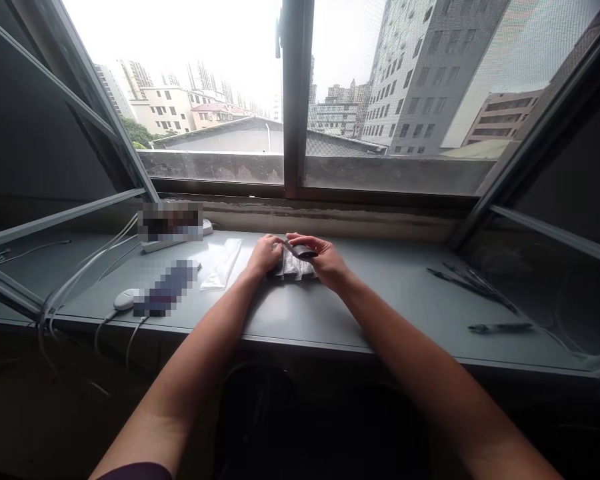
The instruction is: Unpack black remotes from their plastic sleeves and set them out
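My right hand (327,260) is closed around a dark, slim object with a rounded end (304,251), held just over the desk. Its exact kind is hard to make out. My left hand (267,255) is closed with bent fingers at the far left end of that object; what the fingertips grip is hidden. Below and between both hands lies a dark packet in clear plastic (291,268), partly covered by my hands. To the left of my left hand, a flat clear plastic bag (223,265) rests on the desk.
On the grey desk (310,320), a blurred-out phone-like thing (167,290), a round white charger (125,300) and a white power strip (177,240) with cables lie left. Several dark pens (500,327) lie right. A window frame (295,100) stands behind, metal frames on both sides.
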A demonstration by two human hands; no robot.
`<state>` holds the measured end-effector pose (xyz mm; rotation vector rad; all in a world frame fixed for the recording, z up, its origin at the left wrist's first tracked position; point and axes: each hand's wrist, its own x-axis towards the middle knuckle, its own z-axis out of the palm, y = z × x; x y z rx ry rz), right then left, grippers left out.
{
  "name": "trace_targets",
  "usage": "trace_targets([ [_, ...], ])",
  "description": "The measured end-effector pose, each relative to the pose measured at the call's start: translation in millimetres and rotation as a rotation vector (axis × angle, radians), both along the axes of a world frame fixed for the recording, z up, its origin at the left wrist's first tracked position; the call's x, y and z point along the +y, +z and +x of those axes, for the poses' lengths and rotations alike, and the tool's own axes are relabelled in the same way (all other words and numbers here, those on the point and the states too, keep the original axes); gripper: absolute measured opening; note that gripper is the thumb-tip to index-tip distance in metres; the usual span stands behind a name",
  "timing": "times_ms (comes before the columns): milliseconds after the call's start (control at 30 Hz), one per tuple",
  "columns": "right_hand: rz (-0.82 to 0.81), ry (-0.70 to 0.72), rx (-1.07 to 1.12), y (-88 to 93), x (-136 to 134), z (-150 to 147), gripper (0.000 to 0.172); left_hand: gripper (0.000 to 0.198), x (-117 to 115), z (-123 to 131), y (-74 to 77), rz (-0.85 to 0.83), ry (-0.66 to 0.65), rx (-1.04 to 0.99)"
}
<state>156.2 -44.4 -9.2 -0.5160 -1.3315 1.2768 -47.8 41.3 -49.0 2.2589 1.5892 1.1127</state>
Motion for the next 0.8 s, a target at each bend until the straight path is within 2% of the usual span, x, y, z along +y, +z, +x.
trace_targets([
  [167,-0.122,-0.010,0.033,-3.1,3.0,-2.4,0.043,0.031,0.4,0.4,0.2,-0.008,0.004,-0.005],
  [300,-0.344,-0.009,0.014,0.3,3.7,1.5,0.067,0.030,1.1,0.6,-0.7,-0.002,-0.004,-0.007],
  [333,-0.378,-0.018,0.011,1.9,3.1,2.4,0.065,0.030,1.1,0.7,-0.8,0.003,-0.005,-0.008],
  [433,-0.421,-0.020,-0.002,6.5,0.7,4.4,0.037,0.030,0.7,1.0,-0.3,0.007,-0.002,-0.005],
  [500,-0.452,-0.013,0.001,8.4,-0.3,5.1,0.028,0.030,0.5,1.3,0.1,0.002,0.002,0.002],
  [733,-0.566,0.030,0.054,8.6,0.7,7.7,0.039,0.029,-0.2,1.2,-0.2,0.010,-0.002,-0.007],
  [800,-0.545,0.042,0.047,7.6,0.2,7.3,0.033,0.028,-0.2,1.2,-0.6,0.005,0.002,-0.007],
])
